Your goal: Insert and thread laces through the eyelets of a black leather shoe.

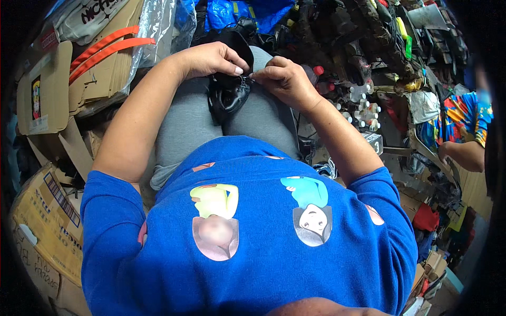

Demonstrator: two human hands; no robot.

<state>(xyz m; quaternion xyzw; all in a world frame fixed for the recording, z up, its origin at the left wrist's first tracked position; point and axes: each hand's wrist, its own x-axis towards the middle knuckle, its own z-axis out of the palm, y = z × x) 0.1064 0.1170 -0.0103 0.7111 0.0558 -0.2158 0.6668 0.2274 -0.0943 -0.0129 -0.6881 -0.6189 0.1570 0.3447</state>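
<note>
1. Far left: flattened cardboard boxes [50, 100] stacked and leaning, one with two orange straps [108, 45] across it. Clear plastic sheeting [158, 26] hangs just beside them.
2. Left hand [211, 59] comes in over the knee, fingers [234, 67] curled down and pinched nearly closed on the upper edge of a black shoe [227, 95]. Thumb side is hidden; the grip looks like a fine pinch, not a full grasp.
3. The black shoe rests on the lap, between the thighs of the grey trousers [184, 126], toe end pointing back toward the body. Glossy surface, so likely smooth and a bit slippery. Judged light, with a soft upper that gives and a stiffer sole.
4. Best hold, by my reckoning: the sole or heel for steadying, the rim of the opening for fine work. Pinching the glossy toe would probably slip.
5. Right hand [287, 81] meets the left at the same spot, fingertips [258, 75] closed on something small at the shoe's top edge; too small to tell what it is.
6. Right of the lap: small white bottles with red caps [363, 105] on the floor, dark heaped shoes [369, 37] behind.
7. Far right: another person's arm in a colourful sleeve [464, 121], well apart.
</note>
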